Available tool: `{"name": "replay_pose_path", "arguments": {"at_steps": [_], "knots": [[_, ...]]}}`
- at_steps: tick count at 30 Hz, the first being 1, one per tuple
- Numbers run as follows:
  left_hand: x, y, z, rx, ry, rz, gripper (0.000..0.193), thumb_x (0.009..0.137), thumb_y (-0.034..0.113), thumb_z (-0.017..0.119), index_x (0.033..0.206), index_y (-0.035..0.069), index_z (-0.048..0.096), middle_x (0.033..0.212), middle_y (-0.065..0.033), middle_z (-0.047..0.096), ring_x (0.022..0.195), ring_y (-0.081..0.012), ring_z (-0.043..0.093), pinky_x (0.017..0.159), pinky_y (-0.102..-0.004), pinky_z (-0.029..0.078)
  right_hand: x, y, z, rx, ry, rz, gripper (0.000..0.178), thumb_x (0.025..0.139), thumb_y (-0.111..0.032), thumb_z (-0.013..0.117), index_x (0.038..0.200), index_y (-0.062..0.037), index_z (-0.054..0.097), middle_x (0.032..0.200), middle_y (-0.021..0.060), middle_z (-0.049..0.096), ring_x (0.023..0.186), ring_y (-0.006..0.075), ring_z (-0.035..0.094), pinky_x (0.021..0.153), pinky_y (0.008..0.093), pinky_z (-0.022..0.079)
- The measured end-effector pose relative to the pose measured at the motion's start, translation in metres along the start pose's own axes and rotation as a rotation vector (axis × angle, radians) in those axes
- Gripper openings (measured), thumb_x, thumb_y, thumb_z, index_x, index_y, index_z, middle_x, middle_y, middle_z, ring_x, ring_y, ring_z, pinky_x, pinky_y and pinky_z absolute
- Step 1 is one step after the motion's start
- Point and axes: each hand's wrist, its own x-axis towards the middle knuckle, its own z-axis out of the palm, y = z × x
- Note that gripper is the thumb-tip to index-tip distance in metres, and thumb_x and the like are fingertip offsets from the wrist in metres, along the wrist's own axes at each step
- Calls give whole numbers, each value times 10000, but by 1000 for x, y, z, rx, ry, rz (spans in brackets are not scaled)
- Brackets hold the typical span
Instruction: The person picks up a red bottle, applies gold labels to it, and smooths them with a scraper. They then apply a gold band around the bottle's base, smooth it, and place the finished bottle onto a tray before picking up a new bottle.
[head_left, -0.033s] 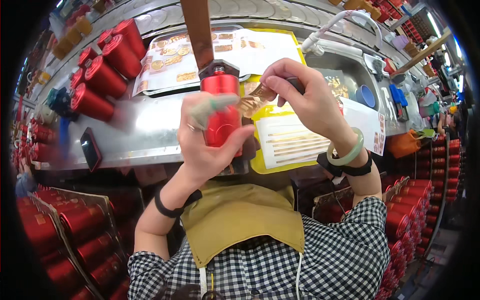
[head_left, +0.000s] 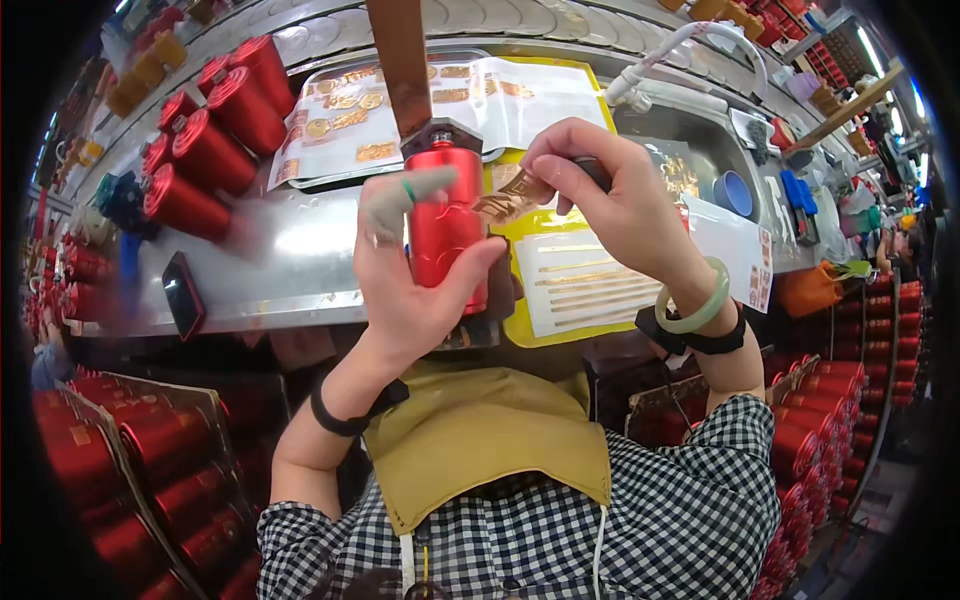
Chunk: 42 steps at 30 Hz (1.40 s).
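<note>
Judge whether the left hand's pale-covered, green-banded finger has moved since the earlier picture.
Yes: on the left hand, the covered finger has shifted leftward and up in the view, nearer the brown wooden post.

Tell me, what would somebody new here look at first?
Probably the shiny red bottle in the middle, with the left hand spread over it and the right hand pinching a gold piece beside it. More red bottles crowd the upper left. Right of the middle, a bright yellow tray holds gold strips on white.
</note>
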Motion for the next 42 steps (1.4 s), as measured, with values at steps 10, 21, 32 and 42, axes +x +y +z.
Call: {"name": "replay_pose_path", "arguments": {"at_steps": [10,21,32,42], "knots": [[4,7,4,-706,121,-714,410,958,-27,706,1345,-23,571,1045,-61,704,992,-127,690,902,-296,574,4,11,23,517,29,231,310,1077,-192,583,1324,-6,602,961,36,684,847,76,649,712,244,531],[-3,10,1,-660,218,-653,393,966,-42,688,1336,-27,556,1070,-92,695,989,-153,704,899,-316,588,-14,12,55,461,47,207,417,950,-71,726,1332,-15,571,935,13,682,857,69,626,784,234,502],[-8,5,5,-673,254,-629,440,996,-52,637,1419,-18,521,1238,-107,668,1083,-131,658,944,-301,565,-8,29,53,534,-24,326,224,986,-112,706,1173,10,688,911,14,683,785,60,588,716,222,483],[-28,-18,-10,-241,145,-623,544,1043,91,619,1534,-18,412,1446,-156,566,1206,-173,599,982,-331,529,0,35,35,296,295,-60,156,955,-43,747,1107,-8,736,847,-48,645,756,6,540,660,181,424]]}}
